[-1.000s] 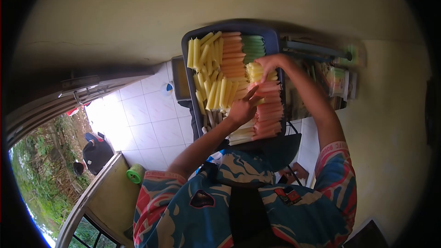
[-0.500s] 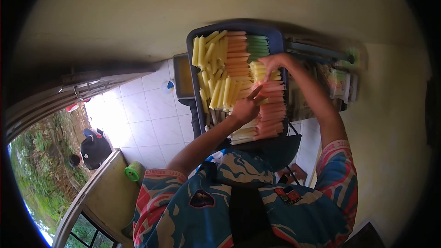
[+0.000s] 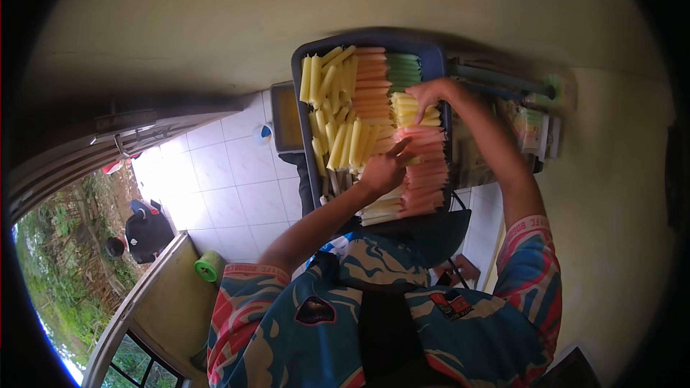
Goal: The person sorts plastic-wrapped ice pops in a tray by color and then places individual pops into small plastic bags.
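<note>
A dark blue bin [image 3: 440, 65] holds rows of slim filled tubes: yellow tubes [image 3: 348, 145] on the left, orange ones [image 3: 371, 75] in the upper middle, green ones [image 3: 404, 70] at the upper right, pink ones [image 3: 425, 172] at the lower right. My left hand [image 3: 384, 172] rests over the middle of the bin, index finger stretched toward the pink tubes; a yellowish end shows beside its fingers. At the bin's right side my right hand [image 3: 429, 95] spans a small stack of pale yellow tubes [image 3: 406, 109] with thumb and fingers apart, touching it.
A grey tray [image 3: 289, 126] lies left of the bin on white floor tiles [image 3: 237, 194]. Shelving with packets [image 3: 532, 129] is at the right. A green container [image 3: 209, 266] and a black bag-like object [image 3: 149, 233] are at the lower left.
My right hand has shifted very slightly on the pale yellow stack. My left hand is almost unchanged, its index finger still extended.
</note>
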Motion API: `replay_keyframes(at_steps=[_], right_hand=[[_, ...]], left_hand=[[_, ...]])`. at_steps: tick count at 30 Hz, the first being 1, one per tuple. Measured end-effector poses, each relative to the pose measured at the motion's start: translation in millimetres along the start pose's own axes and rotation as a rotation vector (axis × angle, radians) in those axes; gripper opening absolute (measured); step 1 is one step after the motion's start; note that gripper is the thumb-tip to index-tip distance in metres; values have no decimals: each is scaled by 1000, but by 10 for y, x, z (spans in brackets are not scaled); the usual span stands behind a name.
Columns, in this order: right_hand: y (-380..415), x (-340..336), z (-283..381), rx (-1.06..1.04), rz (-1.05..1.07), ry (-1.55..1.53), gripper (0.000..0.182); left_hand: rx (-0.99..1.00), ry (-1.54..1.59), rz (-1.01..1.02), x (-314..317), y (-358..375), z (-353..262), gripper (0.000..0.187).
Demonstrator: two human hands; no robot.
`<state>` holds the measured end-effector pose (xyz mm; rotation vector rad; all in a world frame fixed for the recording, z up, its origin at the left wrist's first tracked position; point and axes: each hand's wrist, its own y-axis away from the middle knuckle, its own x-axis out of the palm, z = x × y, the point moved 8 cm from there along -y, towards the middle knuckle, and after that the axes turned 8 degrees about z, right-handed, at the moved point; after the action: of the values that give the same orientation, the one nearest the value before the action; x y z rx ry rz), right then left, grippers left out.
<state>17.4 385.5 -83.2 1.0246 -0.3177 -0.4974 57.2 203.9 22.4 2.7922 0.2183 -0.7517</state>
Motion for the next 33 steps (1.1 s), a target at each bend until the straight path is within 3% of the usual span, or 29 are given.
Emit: replay_keyframes(at_steps=[13, 16, 22, 25, 33], right_hand=[[61, 13, 115, -19, 40, 58, 113], [17, 30, 116, -34, 58, 82, 105], [39, 27, 83, -64, 42, -182, 85], [-20, 32, 40, -88, 38, -186, 86], [196, 66, 134, -192, -197, -6, 93]], left_hand=[[15, 20, -5, -4, 9, 58, 35], [30, 26, -17, 8, -1, 62, 35], [22, 29, -7, -43, 9, 59, 35], [31, 40, -8, -32, -1, 53, 35], [70, 67, -50, -33, 19, 58, 37]])
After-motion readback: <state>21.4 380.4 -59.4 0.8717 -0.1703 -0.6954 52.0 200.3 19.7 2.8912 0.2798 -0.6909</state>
